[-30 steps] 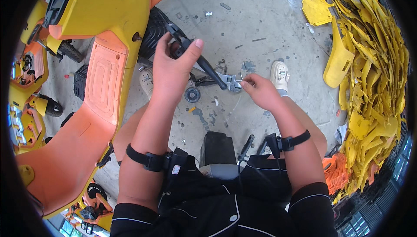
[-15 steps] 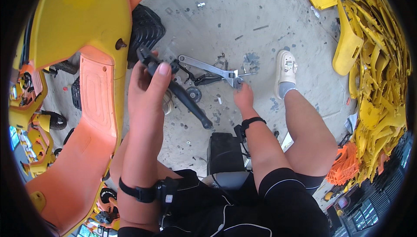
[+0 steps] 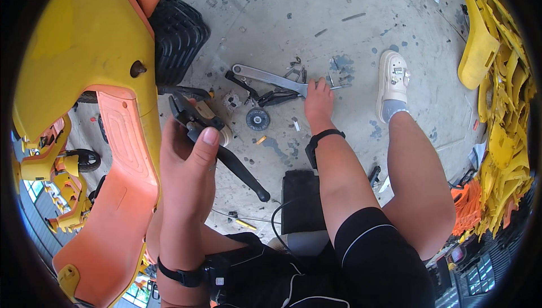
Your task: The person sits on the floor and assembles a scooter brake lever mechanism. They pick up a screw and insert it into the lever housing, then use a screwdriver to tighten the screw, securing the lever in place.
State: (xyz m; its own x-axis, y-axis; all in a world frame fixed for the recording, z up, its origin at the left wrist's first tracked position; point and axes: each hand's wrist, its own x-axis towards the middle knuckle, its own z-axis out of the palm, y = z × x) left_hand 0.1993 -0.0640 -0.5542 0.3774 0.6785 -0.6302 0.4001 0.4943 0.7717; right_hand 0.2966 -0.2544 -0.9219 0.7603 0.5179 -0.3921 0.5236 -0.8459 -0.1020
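In my left hand (image 3: 189, 153) is a black brake lever (image 3: 241, 172), clamp end up, its long lever pointing down and right. My thumb presses on the clamp end. My right hand (image 3: 319, 106) reaches down to the floor with its fingers curled over the head of a silver adjustable wrench (image 3: 265, 76). What those fingers grip is hidden. A thin metal rod (image 3: 341, 87) sticks out to the right of them. Close to the wrench lie black lever parts (image 3: 276, 99), small metal pieces (image 3: 294, 73) and a round dark disc (image 3: 258, 119).
At left stands a yellow and orange scooter body (image 3: 130, 155) beside a black ribbed part (image 3: 178, 37). Yellow panels (image 3: 505, 133) are heaped at right above orange pieces (image 3: 466, 206). A black box-shaped object (image 3: 300, 201) is between my legs, near a cable (image 3: 275, 217).
My right hand has moved up onto the wrench's head, which it now covers. The left hand still holds the brake lever, slightly lower in view. The view has shifted somewhat.
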